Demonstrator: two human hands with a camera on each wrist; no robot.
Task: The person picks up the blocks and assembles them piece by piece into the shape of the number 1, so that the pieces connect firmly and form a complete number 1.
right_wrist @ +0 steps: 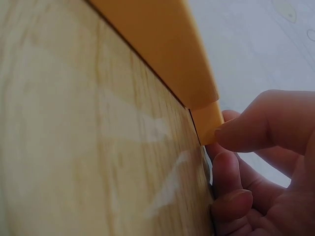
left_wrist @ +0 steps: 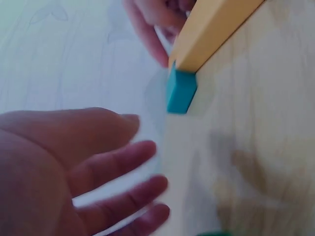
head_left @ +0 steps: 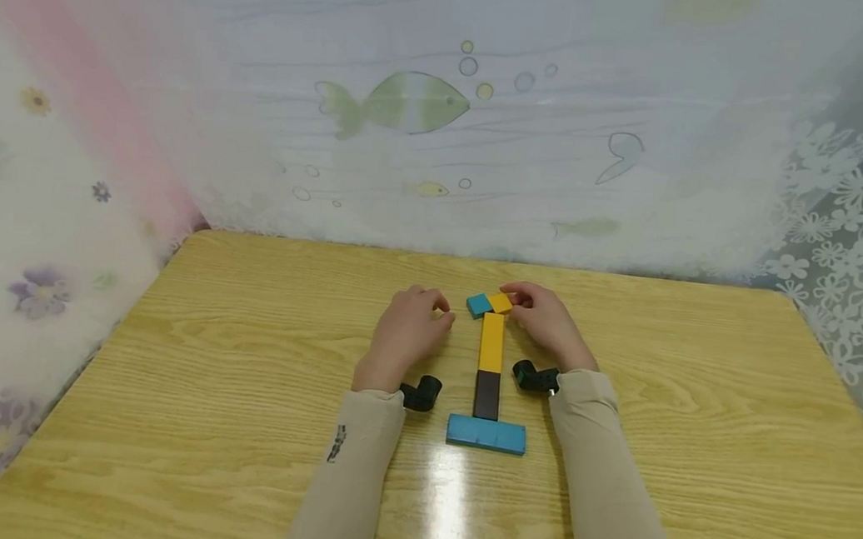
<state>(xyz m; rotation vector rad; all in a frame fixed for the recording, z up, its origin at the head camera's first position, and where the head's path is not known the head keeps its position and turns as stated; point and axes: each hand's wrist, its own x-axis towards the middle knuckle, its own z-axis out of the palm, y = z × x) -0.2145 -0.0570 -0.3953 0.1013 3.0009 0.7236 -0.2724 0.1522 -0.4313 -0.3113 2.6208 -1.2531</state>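
In the head view, blocks lie on the table in a T-like line: a blue bar (head_left: pixel 486 434) nearest, then a dark block (head_left: pixel 487 394) and a long yellow block (head_left: pixel 492 340). Beyond its far end, a small blue block (head_left: pixel 478 305) and a small yellow block (head_left: pixel 500 303) sit side by side, slightly tilted to the line. My right hand (head_left: pixel 544 317) pinches the small yellow block, its thumb (right_wrist: pixel 246 135) against the side. Left of the blocks, my left hand (head_left: pixel 411 326) hovers with relaxed fingers, apart from the teal-blue block (left_wrist: pixel 182 91).
Black wrist camera mounts (head_left: pixel 423 392) sit under both wrists, one on each side of the block line. The wood-grain table (head_left: pixel 245 357) meets a pale wall covering (head_left: pixel 258 165) with fish drawings at the back.
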